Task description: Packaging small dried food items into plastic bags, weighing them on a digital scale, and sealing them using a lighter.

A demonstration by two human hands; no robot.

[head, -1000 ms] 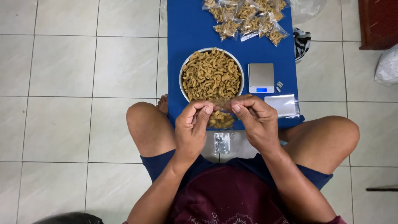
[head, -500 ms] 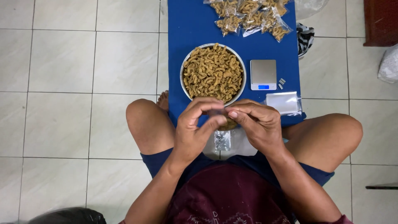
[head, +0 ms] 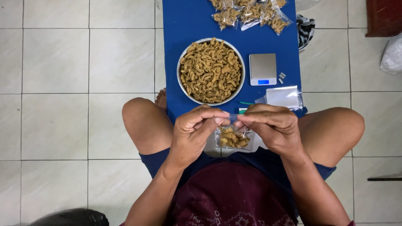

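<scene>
Both hands (head: 234, 125) pinching snack bag (head: 233, 138)

The small bag (head: 233, 137) of snacks now hangs in plain sight below both hands' pinching fingertips (head: 218, 121), no longer hidden behind them.

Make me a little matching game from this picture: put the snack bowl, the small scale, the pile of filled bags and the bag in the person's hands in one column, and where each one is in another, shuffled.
Things:
1. round bowl of snacks
2. small scale
3. pile of filled bags
4. small clear bag

Places:
A. at the far end of the blue mat
B. pinched at the top between the left hand and the right hand
C. in the middle of the mat, just beyond the hands
D. to the right of the bowl

Pairs: 1-C, 2-D, 3-A, 4-B
</scene>
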